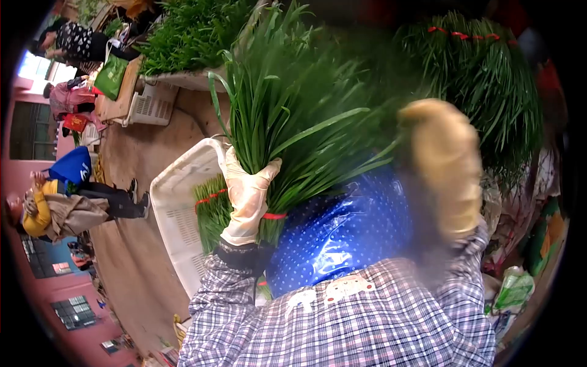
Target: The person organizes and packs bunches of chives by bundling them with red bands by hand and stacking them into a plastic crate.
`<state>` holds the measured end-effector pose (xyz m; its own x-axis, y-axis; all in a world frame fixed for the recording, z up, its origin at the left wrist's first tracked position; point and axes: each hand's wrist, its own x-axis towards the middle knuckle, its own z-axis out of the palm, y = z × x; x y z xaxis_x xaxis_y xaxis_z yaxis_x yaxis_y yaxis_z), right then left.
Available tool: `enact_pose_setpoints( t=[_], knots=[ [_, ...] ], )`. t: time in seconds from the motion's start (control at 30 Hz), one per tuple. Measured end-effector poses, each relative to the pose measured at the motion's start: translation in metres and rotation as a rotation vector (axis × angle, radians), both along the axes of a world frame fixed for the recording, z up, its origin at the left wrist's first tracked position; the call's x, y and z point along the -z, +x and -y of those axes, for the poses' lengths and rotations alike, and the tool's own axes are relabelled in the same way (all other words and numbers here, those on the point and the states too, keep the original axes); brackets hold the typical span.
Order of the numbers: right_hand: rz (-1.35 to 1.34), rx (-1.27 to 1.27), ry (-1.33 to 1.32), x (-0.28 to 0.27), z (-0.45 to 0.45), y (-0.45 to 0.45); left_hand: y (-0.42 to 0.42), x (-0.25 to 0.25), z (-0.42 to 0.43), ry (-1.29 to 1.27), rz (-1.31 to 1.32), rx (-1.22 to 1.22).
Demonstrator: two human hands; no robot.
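Note:
My left hand [247,189], in a pale glove, is closed round a bunch of long green leaves [260,122] near its lower end. The leaves fan out upward above the blue dotted apron [342,232]. My right hand [443,165], in a yellowish glove, is raised at the right and smeared by motion; its fingers and anything in them cannot be made out. Beneath my left hand, bundles with red bands [211,199] lie in a white crate [177,208]. More green leaves behind are blurred.
A large leaf bundle [477,79] with a red tie stands at the upper right. Leafy greens [189,37] are piled at the top. A person in yellow [40,214] with a blue bag [70,168] and other people are at the left. A green package [513,290] lies lower right.

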<state>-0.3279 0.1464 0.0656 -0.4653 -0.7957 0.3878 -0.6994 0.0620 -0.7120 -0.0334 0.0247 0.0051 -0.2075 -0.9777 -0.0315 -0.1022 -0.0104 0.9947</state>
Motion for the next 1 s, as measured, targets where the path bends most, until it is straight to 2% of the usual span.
enact_pose_setpoints(
  t=[0.07,0.1,0.13,0.17,0.37,0.47,0.6,0.73,0.87,1.0],
  knots=[
    [-0.065,-0.548,-0.377,0.041,0.037,0.057,-0.002,0.003,0.004,-0.094,0.097,0.006],
    [-0.116,-0.702,-0.263,0.050,0.056,0.084,-0.005,-0.001,0.004,-0.049,0.021,0.012],
    [-0.247,-0.726,-0.084,0.072,0.067,0.104,-0.008,-0.006,0.002,-0.004,-0.054,0.014],
    [-0.282,-0.733,-0.113,0.087,0.071,0.109,-0.009,-0.010,0.003,0.039,-0.129,0.015],
    [0.000,-0.529,-0.129,0.115,0.061,0.115,-0.002,0.005,0.015,0.068,-0.106,-0.075],
    [0.226,-0.431,-0.128,0.106,0.071,0.106,-0.003,0.005,0.018,0.063,-0.108,-0.044],
    [0.318,-0.290,-0.035,0.112,0.100,0.104,0.000,0.009,0.018,0.039,-0.154,-0.033],
    [0.117,-0.237,0.198,0.103,0.102,0.102,-0.001,0.003,0.014,0.084,-0.137,-0.119],
    [-0.066,-0.318,0.207,0.108,0.098,0.098,-0.004,0.003,0.014,0.042,-0.025,-0.096],
    [-0.159,-0.281,0.343,0.100,0.094,0.101,0.000,0.007,0.018,0.077,-0.082,-0.102]
  ],
)
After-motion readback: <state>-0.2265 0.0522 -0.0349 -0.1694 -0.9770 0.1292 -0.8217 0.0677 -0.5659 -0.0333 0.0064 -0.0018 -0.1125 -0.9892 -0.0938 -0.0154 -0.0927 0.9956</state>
